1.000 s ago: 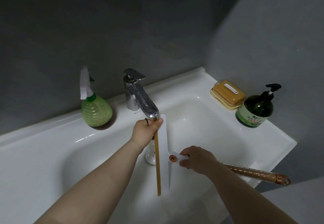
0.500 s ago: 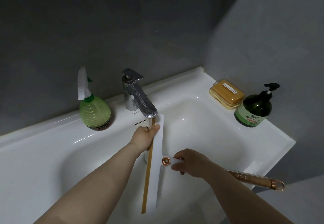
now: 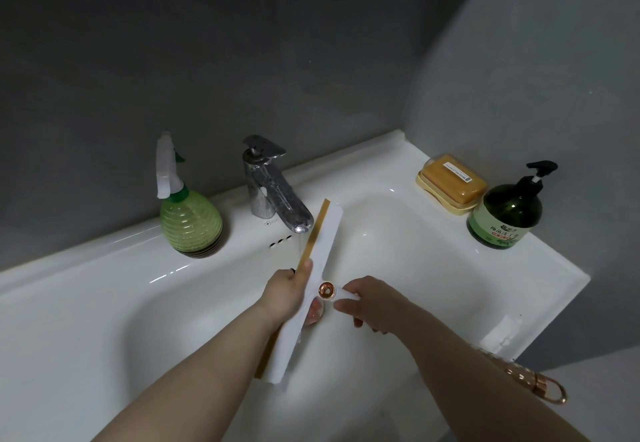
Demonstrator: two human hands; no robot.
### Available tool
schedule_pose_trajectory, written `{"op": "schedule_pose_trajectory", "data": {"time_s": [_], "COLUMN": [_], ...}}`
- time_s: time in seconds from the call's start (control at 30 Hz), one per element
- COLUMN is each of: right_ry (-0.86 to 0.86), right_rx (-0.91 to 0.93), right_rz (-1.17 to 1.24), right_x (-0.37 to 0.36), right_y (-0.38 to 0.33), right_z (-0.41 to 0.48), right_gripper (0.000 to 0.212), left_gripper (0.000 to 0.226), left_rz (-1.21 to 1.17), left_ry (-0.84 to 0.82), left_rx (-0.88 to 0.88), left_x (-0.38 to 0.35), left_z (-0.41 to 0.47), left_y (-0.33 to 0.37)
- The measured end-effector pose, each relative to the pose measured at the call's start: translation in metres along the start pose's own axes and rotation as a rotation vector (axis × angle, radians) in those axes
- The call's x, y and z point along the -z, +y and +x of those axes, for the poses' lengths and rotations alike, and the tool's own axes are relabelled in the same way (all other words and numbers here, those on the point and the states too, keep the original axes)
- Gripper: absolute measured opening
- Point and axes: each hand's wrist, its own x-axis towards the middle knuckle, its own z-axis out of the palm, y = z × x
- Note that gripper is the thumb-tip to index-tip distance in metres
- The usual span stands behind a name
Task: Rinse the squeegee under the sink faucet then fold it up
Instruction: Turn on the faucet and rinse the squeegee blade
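— The white basin (image 3: 104,303)?
— Glossy ceramic, smooth. The chrome metal faucet (image 3: 273,196) is shiny but spotted.
— And the long white squeegee (image 3: 308,289)?
— Matt white plastic, tan rubbery edge, polished copper-coloured pivot (image 3: 326,290).
— The ribbed green spray bottle (image 3: 190,220)?
— Translucent plastic.

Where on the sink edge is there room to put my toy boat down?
The sink ledge left of the green spray bottle is bare, and so is the back ledge between the faucet and the soap bar. The right corner is crowded: soap bar and pump bottle sit close together.
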Motion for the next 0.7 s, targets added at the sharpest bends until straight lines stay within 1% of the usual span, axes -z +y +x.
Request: {"op": "schedule_pose_trajectory", "data": {"time_s": [0.1,0.13,0.23,0.33,0.43,0.5,0.57,0.6,0.63,0.7], "right_ry": [-0.014,-0.013,-0.004,0.001,-0.001,-0.002,-0.001,0.0,0.0,0.0], "right_rx": [0.001,0.003,0.002,0.001,-0.003,-0.007,-0.002,-0.001,-0.005,-0.011], "right_rz": [0.011,0.014,0.016,0.034,0.053,0.034,0.02,0.016,0.009,0.002], "right_x": [0.004,0.006,0.01,0.011,0.013,0.013,0.012,0.012,0.011,0.012], "right_y": [-0.001,-0.001,0.0,0.001,0.002,0.003,0.004,0.005,0.006,0.007], "right_z": [0.002,0.002,0.003,0.005,0.005,0.005,0.006,0.006,0.007,0.008], "right_gripper": [0.032,0.032,0.027,0.022,0.026,0.023,0.012,0.008,0.006,0.006], "left_gripper": [0.033,0.03,0.028,0.025,0.034,0.036,0.043,0.044,0.042,0.035], "left_rz": [-0.122,-0.16,-0.263,-0.29,-0.268,-0.157,-0.097,-0.133,-0.22,-0.418], "left_ry": [0.023,0.033,0.027,0.082,0.116,0.048,-0.118,-0.214,-0.303,-0.413], "left_rx": [-0.104,-0.129,-0.143,-0.121,-0.082,-0.017,0.061,0.094,0.128,0.197], "left_x": [-0.002,-0.002,-0.001,0.001,0.006,0.011,0.015,0.016,0.017,0.019], "left_z": [0.003,0.004,0.005,0.007,0.008,0.009,0.009,0.008,0.007,0.003], "left_y": [0.009,0.011,0.011,0.008,0.005,0.005,0.005,0.005,0.004,0.003]}}
